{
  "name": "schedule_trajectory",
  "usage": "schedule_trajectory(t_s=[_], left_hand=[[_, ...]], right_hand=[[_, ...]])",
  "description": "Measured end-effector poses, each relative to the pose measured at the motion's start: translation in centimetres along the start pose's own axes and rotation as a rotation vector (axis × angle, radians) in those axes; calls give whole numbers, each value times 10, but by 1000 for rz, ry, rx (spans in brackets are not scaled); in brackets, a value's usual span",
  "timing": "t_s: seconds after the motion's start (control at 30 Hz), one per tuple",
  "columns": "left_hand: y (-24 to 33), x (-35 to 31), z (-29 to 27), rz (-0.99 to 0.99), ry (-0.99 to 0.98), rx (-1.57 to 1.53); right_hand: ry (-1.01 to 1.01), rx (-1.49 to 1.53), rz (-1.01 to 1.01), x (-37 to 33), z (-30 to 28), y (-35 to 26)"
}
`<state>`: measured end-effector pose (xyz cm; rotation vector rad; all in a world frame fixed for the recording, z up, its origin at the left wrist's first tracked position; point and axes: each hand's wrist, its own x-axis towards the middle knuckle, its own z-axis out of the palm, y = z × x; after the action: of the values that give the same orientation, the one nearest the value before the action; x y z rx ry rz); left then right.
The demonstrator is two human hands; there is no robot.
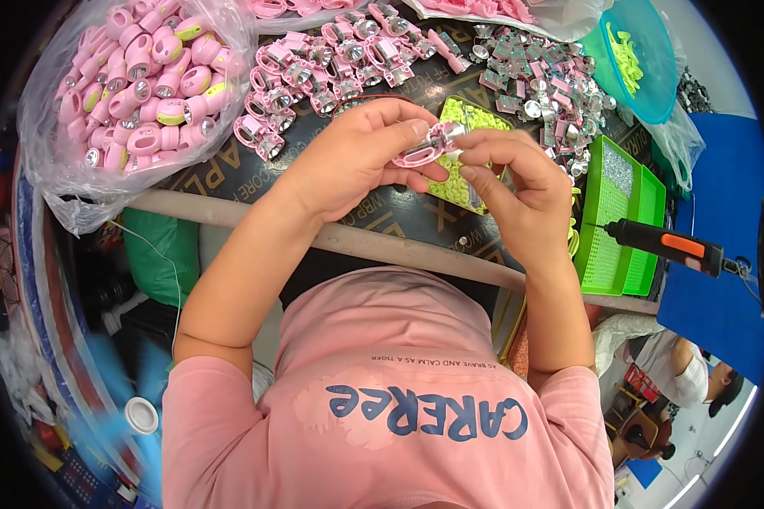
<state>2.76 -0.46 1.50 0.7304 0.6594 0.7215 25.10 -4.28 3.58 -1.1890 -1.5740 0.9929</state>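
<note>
A pink flashlight half-shell [420,155] with a silver reflector at its right end is pinched between the thumb and fingers of my left hand [361,148]. My right hand [522,178] is beside that reflector, thumb and forefinger closed together; whatever lies between those fingertips is hidden. Below both hands stands a yellow tray [444,110] of small yellow-green plastic pieces [463,188], partly covered by my fingers. Several open pink flashlight halves [331,64] with reflectors and inner parts lie beyond my left hand.
A clear bag of assembled pink flashlights [148,93] is at the left. Loose reflector assemblies [552,89] are heaped at the back right, near a teal basin [632,59]. A green screw tray [594,246] and a hanging electric screwdriver [666,242] are at the right. A fan [140,416] is at lower left.
</note>
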Motion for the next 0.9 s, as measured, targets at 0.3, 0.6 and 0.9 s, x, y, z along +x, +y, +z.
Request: schedule_trajectory(t_s=[0.3, 0.6, 0.9], left_hand=[[9, 4, 3, -36, -23, 120], [11, 5, -4, -39, -88, 85], [13, 3, -5, -24, -78, 40]], right_hand=[[-141, -250, -127, 16, -4, 4], [-158, -124, -86, 21, -3, 0], [-114, -431, -306, 23, 3, -4]])
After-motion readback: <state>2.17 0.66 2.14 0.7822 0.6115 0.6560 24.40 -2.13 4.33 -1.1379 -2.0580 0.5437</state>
